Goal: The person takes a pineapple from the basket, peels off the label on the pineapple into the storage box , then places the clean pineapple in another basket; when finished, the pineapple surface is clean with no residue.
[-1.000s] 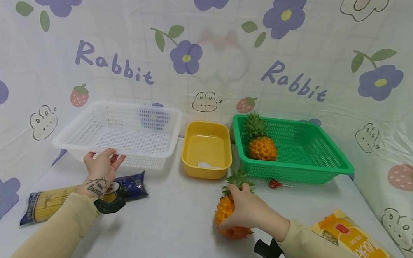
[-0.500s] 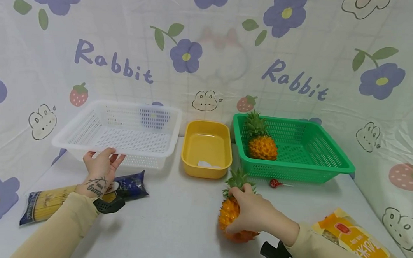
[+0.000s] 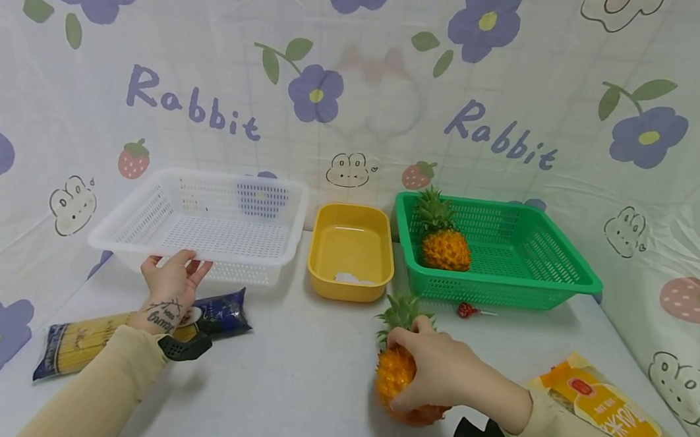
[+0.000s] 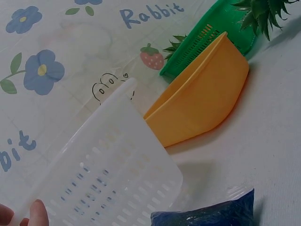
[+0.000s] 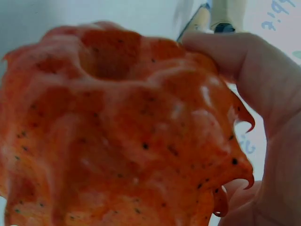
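My right hand [image 3: 449, 369] grips an orange pineapple [image 3: 394, 379] with a green leafy crown, above the front middle of the table. In the right wrist view the underside of this pineapple [image 5: 117, 141] fills most of the picture, with the thumb and palm around its side. On the left, my left hand [image 3: 171, 288] holds the front rim of a white perforated basket [image 3: 252, 263]. Its fingertips show at the basket's rim in the left wrist view, at the lower left corner. Another pineapple [image 3: 445, 250] lies in the green basket [image 3: 507, 283].
Between the baskets stands a yellow bin [image 3: 349, 292] with something white inside. A spaghetti packet [image 3: 84, 346] lies partly hidden under my left wrist. A red lollipop [image 3: 466, 310] lies before the green basket. A yellow food bag [image 3: 613, 410] is at right, partly behind my sleeve.
My right hand has moved slightly right and toward me with the pineapple, whose crown now stands apart from the yellow bin's edge in view. The left hand stays at the basket's rim.
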Action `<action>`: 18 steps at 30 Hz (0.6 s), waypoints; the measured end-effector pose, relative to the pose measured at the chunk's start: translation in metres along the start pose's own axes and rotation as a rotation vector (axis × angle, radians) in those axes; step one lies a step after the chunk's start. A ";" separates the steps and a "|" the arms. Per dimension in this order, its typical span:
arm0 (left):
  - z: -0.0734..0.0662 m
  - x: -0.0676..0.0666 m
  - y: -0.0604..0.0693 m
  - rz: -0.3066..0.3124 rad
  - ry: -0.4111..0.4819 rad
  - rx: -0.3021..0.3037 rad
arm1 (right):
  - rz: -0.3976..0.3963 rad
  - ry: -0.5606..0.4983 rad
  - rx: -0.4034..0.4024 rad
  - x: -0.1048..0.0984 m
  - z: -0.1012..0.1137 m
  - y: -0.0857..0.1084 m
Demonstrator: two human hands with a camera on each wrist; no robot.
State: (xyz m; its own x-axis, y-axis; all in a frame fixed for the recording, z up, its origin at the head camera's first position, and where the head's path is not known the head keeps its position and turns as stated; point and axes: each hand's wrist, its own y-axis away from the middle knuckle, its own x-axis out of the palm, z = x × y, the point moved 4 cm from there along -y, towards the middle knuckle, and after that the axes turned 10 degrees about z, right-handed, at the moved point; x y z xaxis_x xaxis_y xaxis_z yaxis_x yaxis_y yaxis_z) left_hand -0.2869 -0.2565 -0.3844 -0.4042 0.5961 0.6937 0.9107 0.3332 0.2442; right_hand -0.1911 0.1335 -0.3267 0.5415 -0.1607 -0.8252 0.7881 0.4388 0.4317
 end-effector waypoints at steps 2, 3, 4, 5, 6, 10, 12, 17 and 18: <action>0.000 0.000 0.001 0.000 -0.002 -0.002 | 0.003 0.005 -0.020 -0.004 0.004 0.007; -0.001 0.000 0.001 0.001 -0.002 -0.003 | 0.004 0.009 -0.033 -0.007 0.006 0.011; -0.001 0.001 0.001 0.003 -0.003 -0.003 | 0.005 0.012 -0.046 -0.010 0.009 0.015; -0.001 0.001 0.001 0.005 -0.001 -0.004 | 0.005 0.013 -0.062 -0.014 0.011 0.018; -0.001 0.001 0.002 0.007 0.001 -0.005 | 0.009 0.008 -0.078 -0.018 0.014 0.022; 0.000 0.000 0.001 0.013 0.005 -0.007 | -0.003 -0.011 -0.140 -0.041 0.021 0.034; 0.000 0.000 0.001 0.015 0.004 -0.005 | -0.024 -0.008 -0.147 -0.056 0.022 0.040; -0.001 0.000 0.001 0.015 -0.014 0.001 | -0.131 0.033 -0.118 -0.103 0.016 0.046; -0.001 0.000 0.002 0.013 -0.018 0.000 | -0.156 0.046 -0.112 -0.113 0.013 0.046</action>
State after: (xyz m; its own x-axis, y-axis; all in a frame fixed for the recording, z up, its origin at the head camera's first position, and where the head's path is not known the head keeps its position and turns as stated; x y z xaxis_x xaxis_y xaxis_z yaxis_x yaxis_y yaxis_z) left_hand -0.2852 -0.2563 -0.3835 -0.3934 0.6135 0.6847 0.9160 0.3253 0.2348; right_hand -0.2124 0.1606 -0.2091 0.3993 -0.1948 -0.8959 0.8225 0.5078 0.2562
